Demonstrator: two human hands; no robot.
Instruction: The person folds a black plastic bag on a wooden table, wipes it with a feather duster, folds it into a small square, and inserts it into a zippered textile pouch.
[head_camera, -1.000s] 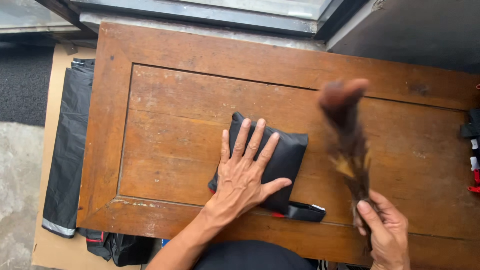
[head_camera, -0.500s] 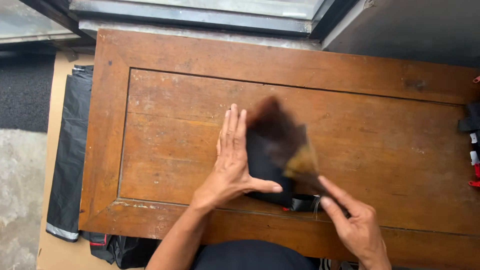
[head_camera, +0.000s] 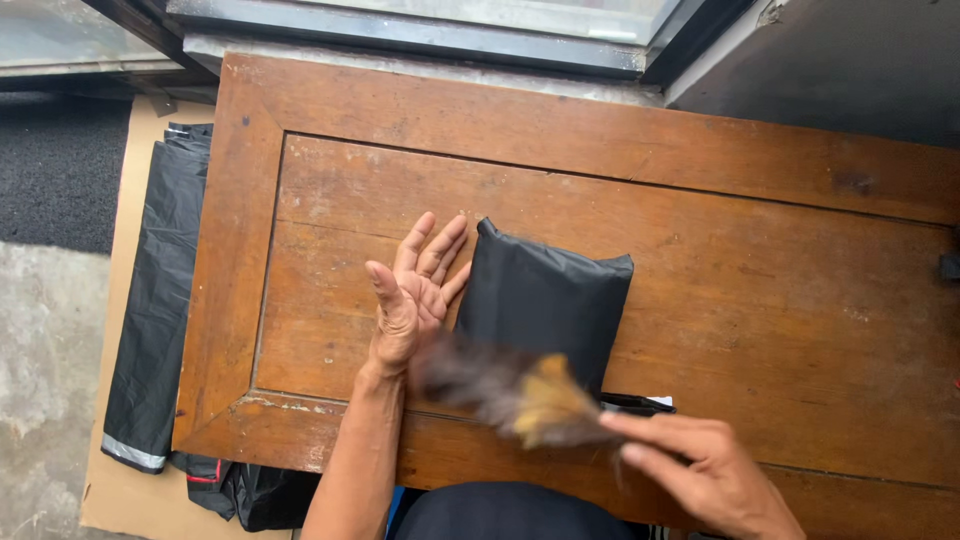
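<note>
Worn brown wood fills my view, a panelled tabletop (head_camera: 780, 330) with the flat black pouch (head_camera: 545, 300) lying near its centre, matte and smooth. Since a second ago my left hand (head_camera: 412, 295) has slid off the pouch to its 9 o'clock edge, fingers open and flat. My right hand (head_camera: 705, 475), gripping the feather duster (head_camera: 515, 395), has swept it from 3 o'clock across the pouch's 6 o'clock edge, a blur.
</note>
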